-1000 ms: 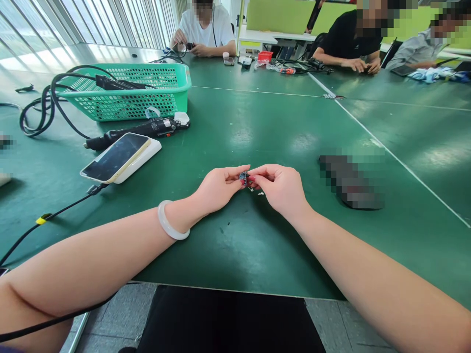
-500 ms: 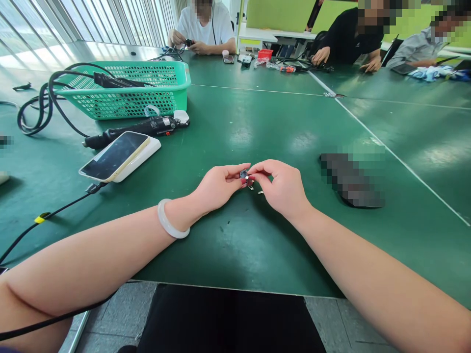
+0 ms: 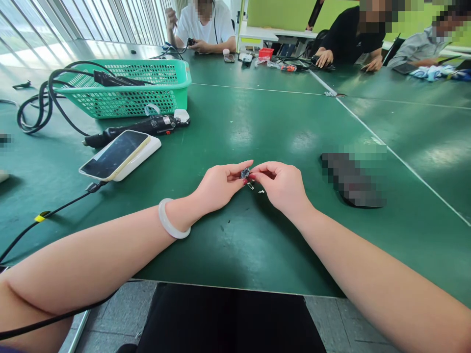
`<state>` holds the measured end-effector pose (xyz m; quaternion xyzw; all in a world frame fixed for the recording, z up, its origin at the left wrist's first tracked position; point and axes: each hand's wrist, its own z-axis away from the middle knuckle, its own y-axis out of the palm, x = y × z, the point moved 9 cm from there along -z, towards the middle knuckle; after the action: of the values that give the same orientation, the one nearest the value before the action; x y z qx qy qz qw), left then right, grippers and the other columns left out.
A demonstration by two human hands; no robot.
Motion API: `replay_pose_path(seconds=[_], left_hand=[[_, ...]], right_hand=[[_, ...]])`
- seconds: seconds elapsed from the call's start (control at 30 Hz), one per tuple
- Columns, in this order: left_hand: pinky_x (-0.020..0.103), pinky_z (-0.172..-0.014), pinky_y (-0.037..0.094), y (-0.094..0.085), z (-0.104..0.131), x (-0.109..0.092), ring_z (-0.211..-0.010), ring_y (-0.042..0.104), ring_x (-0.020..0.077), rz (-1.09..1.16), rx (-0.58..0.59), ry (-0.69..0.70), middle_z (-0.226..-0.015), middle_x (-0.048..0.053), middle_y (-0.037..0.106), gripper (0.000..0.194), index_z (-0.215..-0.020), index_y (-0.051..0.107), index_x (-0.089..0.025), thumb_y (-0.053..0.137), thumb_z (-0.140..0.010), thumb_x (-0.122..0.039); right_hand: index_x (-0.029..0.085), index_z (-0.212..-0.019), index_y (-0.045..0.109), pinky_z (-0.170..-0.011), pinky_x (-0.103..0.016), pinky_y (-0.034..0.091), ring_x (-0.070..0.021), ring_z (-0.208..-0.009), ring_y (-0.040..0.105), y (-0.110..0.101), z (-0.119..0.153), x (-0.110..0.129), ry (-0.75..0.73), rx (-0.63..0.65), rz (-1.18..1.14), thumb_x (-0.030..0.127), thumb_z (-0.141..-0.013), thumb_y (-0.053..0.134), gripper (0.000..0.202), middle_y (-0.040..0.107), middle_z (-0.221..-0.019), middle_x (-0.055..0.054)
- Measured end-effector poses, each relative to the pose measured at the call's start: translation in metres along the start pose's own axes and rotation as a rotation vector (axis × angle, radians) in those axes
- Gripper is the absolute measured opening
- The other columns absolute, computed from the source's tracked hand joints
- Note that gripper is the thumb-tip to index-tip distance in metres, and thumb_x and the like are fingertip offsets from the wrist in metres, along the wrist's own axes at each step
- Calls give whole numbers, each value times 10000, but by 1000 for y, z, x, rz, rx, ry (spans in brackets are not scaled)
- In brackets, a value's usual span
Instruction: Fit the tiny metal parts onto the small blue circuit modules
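Between the thumb and fingers of my left hand (image 3: 218, 189) is a small dark part (image 3: 245, 173) with fine detail, held just above the green table (image 3: 235, 255). My right hand (image 3: 281, 186) is pinched at the right side of that part; whatever its fingertips grip is too small to make out. Just below the fingertips lies a small metal piece (image 3: 250, 186). A second small shiny piece (image 3: 261, 191) rests on the table beside my right fingers.
A green basket (image 3: 180, 83) with black cables stands at the back left. In front of it lie a black tool (image 3: 128, 132) and a phone (image 3: 115, 156) on a white block. A black object (image 3: 351, 181) is on the right. Other people sit across the table.
The dark part has turned slightly between my fingers, and my right hand has shifted a little right. Across the table, a person in white has raised one hand.
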<state>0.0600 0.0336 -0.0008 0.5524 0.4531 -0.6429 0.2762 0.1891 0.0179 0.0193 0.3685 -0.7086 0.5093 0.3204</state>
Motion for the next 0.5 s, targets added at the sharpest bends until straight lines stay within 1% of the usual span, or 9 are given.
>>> replay_pose_path(seconds=[0.17, 0.37, 0.5], left_hand=[[342, -1000, 475, -2, 0, -2, -1057, 651, 188, -75, -15, 10, -1159, 25, 687, 459, -1271, 567, -201, 578, -813, -225], [352, -986, 481, -2, 0, -2, -1046, 651, 197, -158, -30, 43, -1168, 13, 683, 451, -1263, 579, -232, 577, -812, -242], [364, -973, 485, -3, 0, -2, -1021, 657, 203, -198, -44, 48, -1176, 8, 679, 449, -1255, 587, -251, 576, -807, -250]], right_hand=[[211, -724, 709, -668, -296, 483, -148, -686, 640, -1, 1, 4, -51, -15, 34, 219, -771, 605, 114, 715, -732, 2], [211, -747, 701, -672, -288, 465, -141, -707, 616, -4, 5, 19, -234, -54, 196, 174, -798, 581, 136, 703, -757, 0], [220, -740, 697, -655, -297, 447, -149, -685, 595, -3, 6, 23, -277, -60, 289, 186, -816, 568, 154, 688, -737, -3]])
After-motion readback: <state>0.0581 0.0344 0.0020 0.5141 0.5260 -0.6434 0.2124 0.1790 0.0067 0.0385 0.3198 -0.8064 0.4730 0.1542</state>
